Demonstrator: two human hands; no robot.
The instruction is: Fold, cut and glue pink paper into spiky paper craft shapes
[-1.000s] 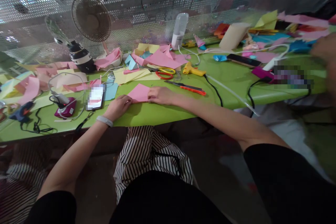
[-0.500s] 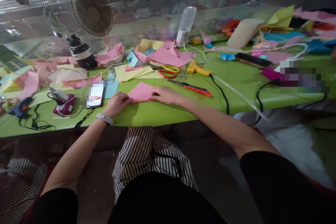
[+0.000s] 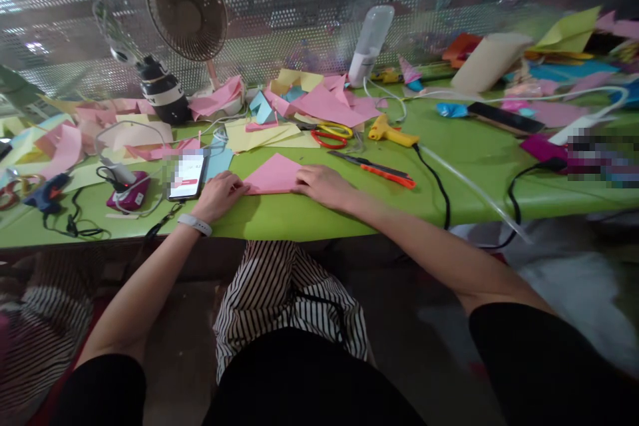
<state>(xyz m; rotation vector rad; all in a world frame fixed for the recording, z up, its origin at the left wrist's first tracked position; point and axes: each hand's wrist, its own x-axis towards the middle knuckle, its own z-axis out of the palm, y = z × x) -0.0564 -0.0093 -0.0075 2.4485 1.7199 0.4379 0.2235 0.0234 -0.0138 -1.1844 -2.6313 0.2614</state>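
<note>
A pink sheet of paper (image 3: 273, 175), folded to a triangle with its peak pointing away from me, lies flat near the table's front edge. My left hand (image 3: 223, 194) pinches its left corner, fingers curled together. At the right corner, my right hand (image 3: 322, 186) grips the paper with bent fingers. A narrow fold runs along the edge nearest me, between both hands. Left of my left hand lies a lit phone (image 3: 187, 175) on a strap, beside a blue paper sheet (image 3: 218, 163). To the right rests a utility knife (image 3: 374, 170) with an orange edge.
Behind the paper lie scissors (image 3: 332, 135) and a yellow glue gun (image 3: 392, 132). A blue glue gun (image 3: 47, 193) and a purple power socket (image 3: 128, 192) with cables sit left. A fan (image 3: 187, 6), a black bottle (image 3: 162, 93) and coloured paper scraps (image 3: 334, 103) line the back.
My right hand has shifted slightly right along the paper's near edge, and the hands are a little farther apart. The camera view has turned slightly left.
</note>
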